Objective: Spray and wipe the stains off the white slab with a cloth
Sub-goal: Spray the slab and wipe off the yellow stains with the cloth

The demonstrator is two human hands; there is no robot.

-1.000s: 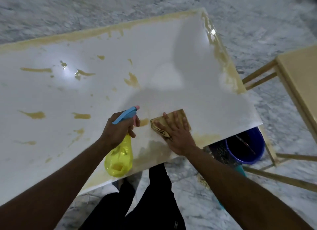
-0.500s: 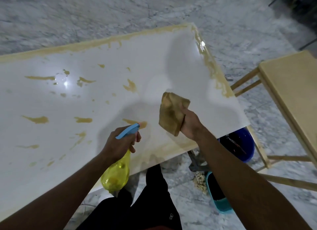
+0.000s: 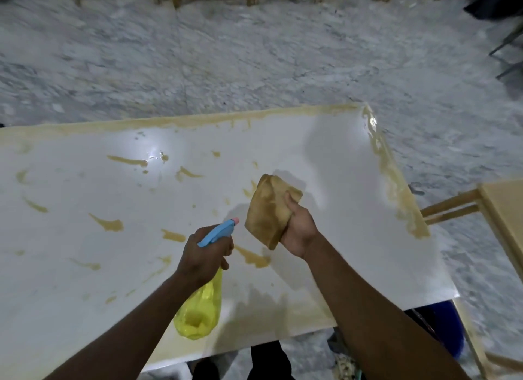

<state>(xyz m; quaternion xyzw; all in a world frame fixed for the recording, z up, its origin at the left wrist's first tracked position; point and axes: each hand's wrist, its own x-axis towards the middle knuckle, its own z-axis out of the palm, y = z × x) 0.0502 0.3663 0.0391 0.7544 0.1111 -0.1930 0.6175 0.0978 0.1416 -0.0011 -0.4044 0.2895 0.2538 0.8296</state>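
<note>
A large glossy white rectangular slab is seen lying flat, filling the lower left and centre of the head view. Yellow-brown smears are scattered over its left and middle areas, and a thicker band of the same residue is noted along the far edge and the right edge. A bright light reflection is recorded near the far left-centre.

The left hand is closed around the neck of a translucent yellow plastic spray bottle with a light blue trigger head. The bottle is held above the slab's near edge, body hanging down toward the person, nozzle pointed up and to the right toward the cloth.

Just right of the nozzle, a folded tan cloth, stained brown, is gripped in the closed right hand. The cloth is held up off the slab; its shadow is cast on the surface behind it. A smear is observed on the slab below, between the two hands.

At far right, a pale wooden table stands beside the slab on a grey marbled floor. A dark blue bucket is partly visible below the slab's near right corner.
</note>
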